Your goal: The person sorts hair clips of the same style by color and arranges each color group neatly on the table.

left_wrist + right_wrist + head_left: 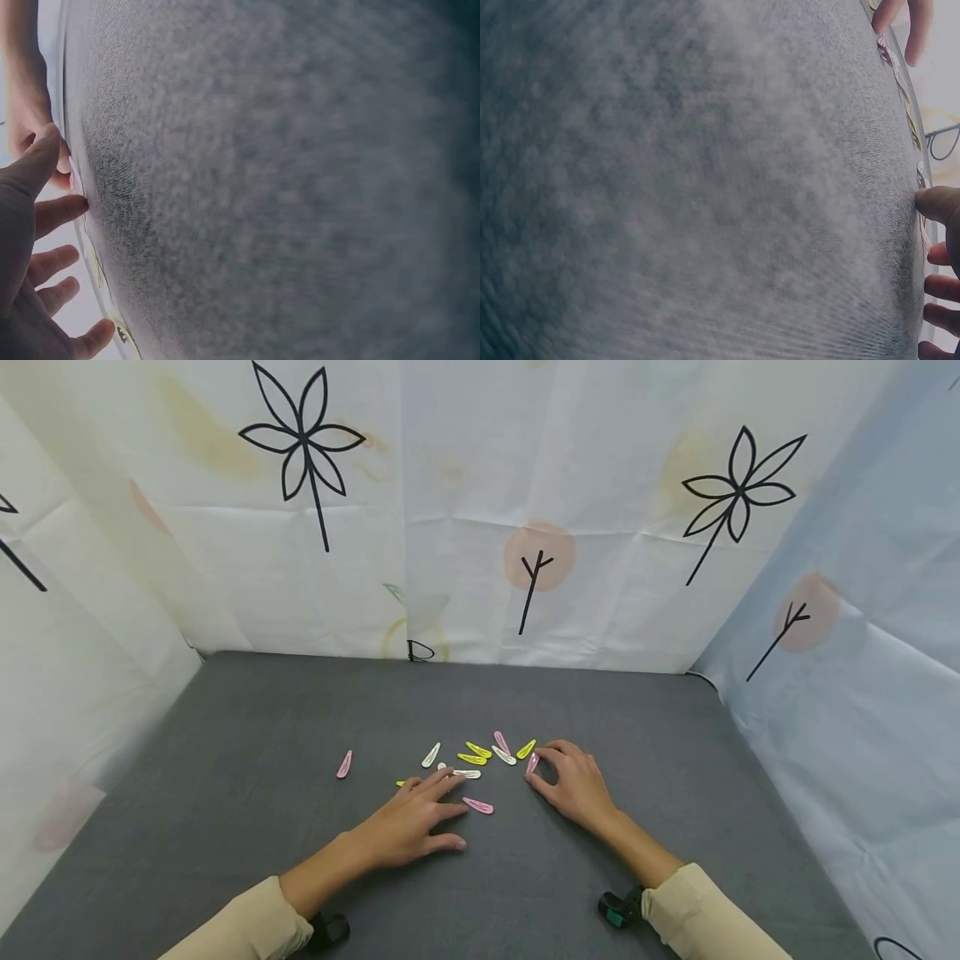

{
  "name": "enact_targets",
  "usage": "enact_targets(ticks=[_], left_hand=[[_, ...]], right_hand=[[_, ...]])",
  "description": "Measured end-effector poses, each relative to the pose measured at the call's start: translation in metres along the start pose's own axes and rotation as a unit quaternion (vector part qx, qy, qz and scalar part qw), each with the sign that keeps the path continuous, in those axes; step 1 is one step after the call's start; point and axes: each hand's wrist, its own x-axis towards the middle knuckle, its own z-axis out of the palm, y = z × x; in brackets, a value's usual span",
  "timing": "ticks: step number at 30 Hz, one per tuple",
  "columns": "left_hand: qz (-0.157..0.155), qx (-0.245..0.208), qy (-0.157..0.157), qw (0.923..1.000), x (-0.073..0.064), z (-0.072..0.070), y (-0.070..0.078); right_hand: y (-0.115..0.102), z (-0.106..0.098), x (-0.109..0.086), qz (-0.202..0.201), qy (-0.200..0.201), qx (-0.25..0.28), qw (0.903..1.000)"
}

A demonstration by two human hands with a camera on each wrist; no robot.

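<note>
- Clips (478, 749): snap hair clips in pink, yellow and white, lying on a grey table (510, 902), mostly grouped between and just ahead of the hands.
- Right hand (576, 785): thumb and index finger narrowed about a small pink clip (532, 763), one fingertip at either end, holding it in a pinch.
- Left hand (411, 825): fingers spread wide, palm toward the table.
- Items at left hand: front pink clip (478, 806) at the index fingertip, contact cannot be determined; flat white clip (470, 774) at the longer fingertips; half-hidden yellow clip (400, 783) behind the knuckles.
- Items at right hand: slanted yellow clip (527, 748) just beside the index finger; rear pink clip (501, 741) and slanted white clip (504, 756) overlapping to its left.
- Outlying item: far-left pink clip (344, 764), well apart from the group.
- Surroundings: beige sleeves (701, 910) on both arms; printed white backdrop (465, 468) behind the table.
</note>
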Motion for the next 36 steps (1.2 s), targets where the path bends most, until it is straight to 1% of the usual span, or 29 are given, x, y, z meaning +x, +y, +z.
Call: enact_targets(ticks=[4,14,21,25,31,34,36], left_hand=[[-0.009,0.01,0.007,0.9999,0.003,0.001,0.001],[-0.019,0.019,0.01,0.9996,0.014,0.003,0.002],[-0.012,0.025,0.012,0.9995,0.023,0.004,0.002],[-0.011,0.018,0.009,0.9997,0.027,0.002,0.001],[-0.006,0.014,0.015,0.9998,0.034,-0.001,-0.002],[-0.009,0.006,0.007,0.9999,0.037,-0.002,-0.003],[-0.017,0.0,-0.005,0.9998,0.039,-0.002,-0.003]], right_hand=[[0.0,0.0,0.0,0.002,-0.003,0.002,1.0],[0.0,0.0,0.001,0.002,0.0,0.003,1.0],[0.001,0.001,0.001,0.0,0.001,0.001,1.0],[0.001,0.001,0.001,-0.001,0.003,0.003,1.0],[0.002,0.001,0.001,0.0,0.003,0.005,1.0],[0.002,0.001,0.001,0.001,0.002,0.006,1.0],[0.002,0.002,0.001,0.002,0.002,0.005,1.0]])
